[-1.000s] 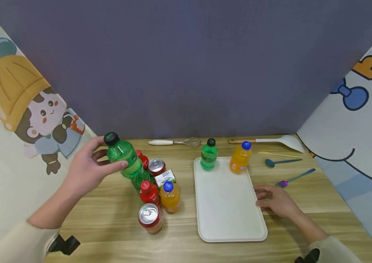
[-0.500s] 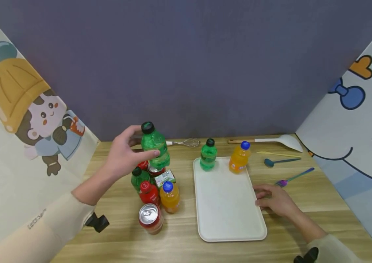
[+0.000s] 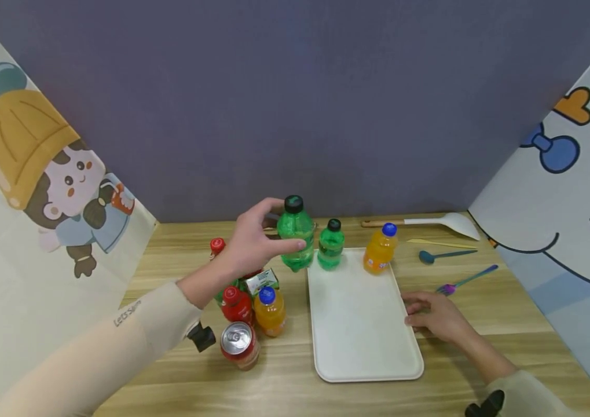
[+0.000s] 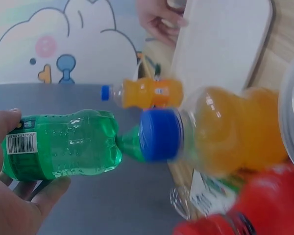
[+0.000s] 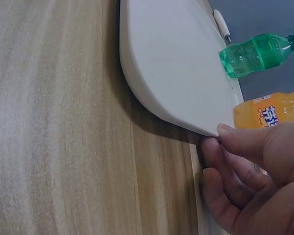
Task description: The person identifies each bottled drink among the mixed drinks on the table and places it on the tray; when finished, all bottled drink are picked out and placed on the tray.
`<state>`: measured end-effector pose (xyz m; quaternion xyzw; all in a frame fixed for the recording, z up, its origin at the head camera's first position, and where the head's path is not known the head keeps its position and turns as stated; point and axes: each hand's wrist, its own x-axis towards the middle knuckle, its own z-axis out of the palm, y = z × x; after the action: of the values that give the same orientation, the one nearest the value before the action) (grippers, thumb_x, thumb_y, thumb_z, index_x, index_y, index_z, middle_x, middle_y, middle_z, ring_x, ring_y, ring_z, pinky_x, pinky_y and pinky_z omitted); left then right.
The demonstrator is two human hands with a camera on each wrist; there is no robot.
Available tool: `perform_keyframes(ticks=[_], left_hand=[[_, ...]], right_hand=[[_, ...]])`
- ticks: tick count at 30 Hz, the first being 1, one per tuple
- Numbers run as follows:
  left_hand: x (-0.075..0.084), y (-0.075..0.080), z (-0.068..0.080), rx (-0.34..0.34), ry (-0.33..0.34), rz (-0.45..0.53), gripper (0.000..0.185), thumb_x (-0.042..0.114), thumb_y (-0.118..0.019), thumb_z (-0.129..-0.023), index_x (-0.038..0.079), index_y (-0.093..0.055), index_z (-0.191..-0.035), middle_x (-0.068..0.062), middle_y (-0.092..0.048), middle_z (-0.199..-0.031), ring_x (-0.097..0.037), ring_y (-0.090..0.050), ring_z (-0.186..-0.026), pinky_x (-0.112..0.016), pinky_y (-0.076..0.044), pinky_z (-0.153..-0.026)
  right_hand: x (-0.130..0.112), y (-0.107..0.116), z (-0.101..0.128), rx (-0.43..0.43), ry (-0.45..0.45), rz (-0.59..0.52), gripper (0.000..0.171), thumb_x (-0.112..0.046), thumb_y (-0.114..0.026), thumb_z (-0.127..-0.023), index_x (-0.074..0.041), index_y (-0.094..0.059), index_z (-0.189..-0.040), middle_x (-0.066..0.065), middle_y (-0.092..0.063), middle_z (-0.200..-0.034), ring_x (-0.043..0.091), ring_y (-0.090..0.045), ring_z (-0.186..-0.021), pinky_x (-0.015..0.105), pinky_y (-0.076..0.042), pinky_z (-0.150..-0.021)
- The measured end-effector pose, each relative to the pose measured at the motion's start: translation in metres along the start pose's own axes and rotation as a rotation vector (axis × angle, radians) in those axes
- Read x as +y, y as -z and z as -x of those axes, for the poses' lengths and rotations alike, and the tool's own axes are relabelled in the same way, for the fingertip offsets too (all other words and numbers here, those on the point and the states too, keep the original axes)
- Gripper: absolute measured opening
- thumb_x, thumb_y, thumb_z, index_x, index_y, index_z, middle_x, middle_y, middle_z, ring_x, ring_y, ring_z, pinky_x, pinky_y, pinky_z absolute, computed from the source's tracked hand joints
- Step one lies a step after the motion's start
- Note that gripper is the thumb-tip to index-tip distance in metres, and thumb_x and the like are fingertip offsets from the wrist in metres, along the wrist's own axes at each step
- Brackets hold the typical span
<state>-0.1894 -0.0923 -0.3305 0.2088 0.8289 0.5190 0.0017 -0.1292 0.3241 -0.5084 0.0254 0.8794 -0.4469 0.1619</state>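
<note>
1. Left hand (image 3: pixel 250 243): fingers (image 4: pixel 48 194) and thumb curled round the body of a green bottle (image 3: pixel 295 236), with the thumb on the near side and the fingertips behind.
2. Green bottle, held: upright, long axis vertical, black cap pointing up. It is raised off the worktop (image 3: pixel 180 359), just left of the far left corner of the tray (image 3: pixel 362 341).
3. Right hand (image 3: pixel 438 317): fingers (image 5: pixel 245 142) loosely bent, tips touching the right rim of the tray, palm down on the worktop.
4. Tray: white, rectangular, long side running away from the person. A second green bottle (image 3: pixel 330 245) and an orange bottle (image 3: pixel 379 249) stand upright at its far end.
5. Cluster left of the tray, below the left forearm: orange bottle with blue cap (image 3: pixel 270 311), red bottle (image 3: pixel 235 304), soda can (image 3: pixel 239 344), small green carton (image 3: pixel 261 280).
6. Far edge and right side of the worktop: white spatula (image 3: pixel 430 222), teal spoon (image 3: pixel 443 255), purple fork (image 3: pixel 464 282).
</note>
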Motion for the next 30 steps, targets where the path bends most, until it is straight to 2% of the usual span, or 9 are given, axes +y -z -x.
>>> perform_keyframes(ticks=[6, 14, 18, 24, 30], left_hand=[[0.007, -0.027, -0.017, -0.034, -0.015, 0.034, 0.061, 0.025, -0.089, -0.082, 0.015, -0.058, -0.133, 0.001, -0.065, -0.121, -0.019, -0.066, -0.107, -0.031, -0.061, -0.086], [0.014, -0.056, -0.035, -0.076, -0.019, 0.025, 0.062, 0.028, -0.089, -0.082, 0.016, -0.058, -0.134, 0.002, -0.065, -0.120, -0.016, -0.064, -0.106, -0.029, -0.059, -0.087], [0.016, -0.071, -0.041, -0.119, -0.013, 0.030, 0.064, 0.029, -0.088, -0.083, 0.015, -0.056, -0.137, 0.001, -0.064, -0.124, -0.017, -0.065, -0.107, -0.029, -0.059, -0.086], [0.018, -0.097, -0.048, -0.147, 0.009, 0.029, 0.064, 0.030, -0.089, -0.082, 0.015, -0.056, -0.136, 0.002, -0.064, -0.124, -0.015, -0.064, -0.105, -0.027, -0.058, -0.083], [0.020, -0.121, -0.053, -0.172, 0.002, -0.003, 0.063, 0.028, -0.088, -0.083, 0.015, -0.056, -0.135, 0.002, -0.061, -0.125, -0.013, -0.063, -0.107, -0.023, -0.057, -0.081]], right_hand=[[0.001, -0.001, 0.000, -0.004, 0.007, 0.000, 0.058, -0.005, -0.080, -0.085, 0.004, -0.058, -0.139, 0.013, -0.072, -0.102, 0.023, -0.071, -0.073, 0.035, -0.060, -0.058], [-0.001, 0.000, -0.001, -0.003, -0.003, 0.036, 0.057, -0.008, -0.080, -0.087, 0.002, -0.059, -0.139, 0.012, -0.072, -0.102, 0.022, -0.071, -0.074, 0.035, -0.060, -0.059], [-0.002, 0.002, -0.001, -0.004, -0.023, 0.047, 0.057, -0.010, -0.080, -0.088, 0.002, -0.058, -0.140, 0.011, -0.072, -0.103, 0.021, -0.071, -0.075, 0.035, -0.060, -0.060], [-0.003, 0.003, -0.002, -0.006, -0.043, 0.056, 0.059, -0.012, -0.080, -0.088, 0.000, -0.058, -0.141, 0.012, -0.072, -0.106, 0.021, -0.071, -0.076, 0.036, -0.060, -0.060], [0.000, 0.003, -0.005, -0.008, -0.025, 0.044, 0.059, -0.011, -0.081, -0.087, 0.001, -0.058, -0.140, 0.012, -0.073, -0.105, 0.021, -0.072, -0.076, 0.036, -0.060, -0.060]])
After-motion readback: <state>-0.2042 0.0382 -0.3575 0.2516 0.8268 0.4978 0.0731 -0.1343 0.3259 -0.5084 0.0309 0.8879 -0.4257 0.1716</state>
